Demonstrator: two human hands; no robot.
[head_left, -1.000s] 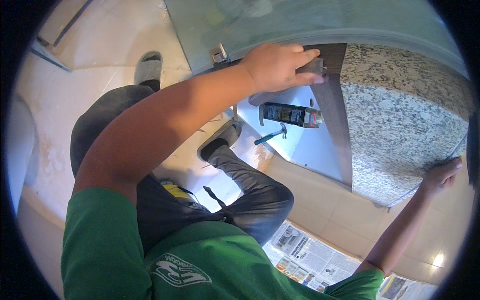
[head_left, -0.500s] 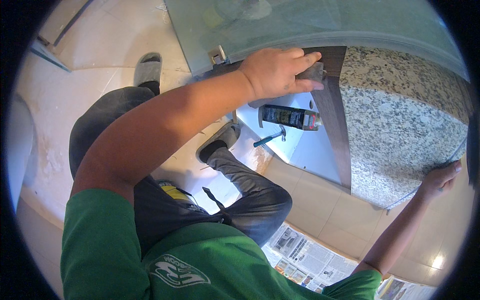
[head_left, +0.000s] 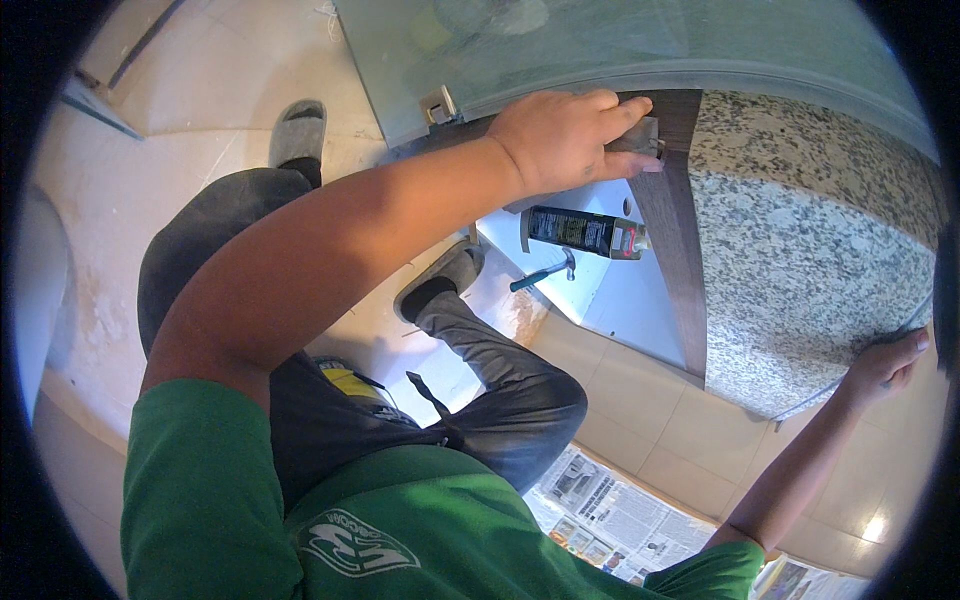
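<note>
at the far left, pale floor (head_left: 150, 190) spreads beside you, and your left sleeve (head_left: 205, 470) is green. your left foot wears a grey open-toed slipper (head_left: 299, 138); farther right, a metal fitting (head_left: 438, 105) sits at the lower edge of the greenish glass panel (head_left: 620, 45) above. your other foot, in a second slipper (head_left: 455, 272), points toward the open white cabinet space (head_left: 635, 305). a claw hammer (head_left: 540, 273) with a dark green handle lies there, its head just beside a dark container (head_left: 572, 230) resting on its side.

above these, your left hand (head_left: 572, 142) grasps a small grey block (head_left: 642, 137), thumb below and fingers over the top. the block is over the dark wood-grain panel (head_left: 680, 245), near the speckled stone slab (head_left: 800, 260); you can't tell whether its underside touches the wood. below, printed newspaper (head_left: 625, 520) lies on the tiles (head_left: 640, 400).

at the far right, your right hand (head_left: 882, 368) is at the slab's outer lower edge, fingers curled; whether they grip that edge or only rest against it, you can't tell.
</note>
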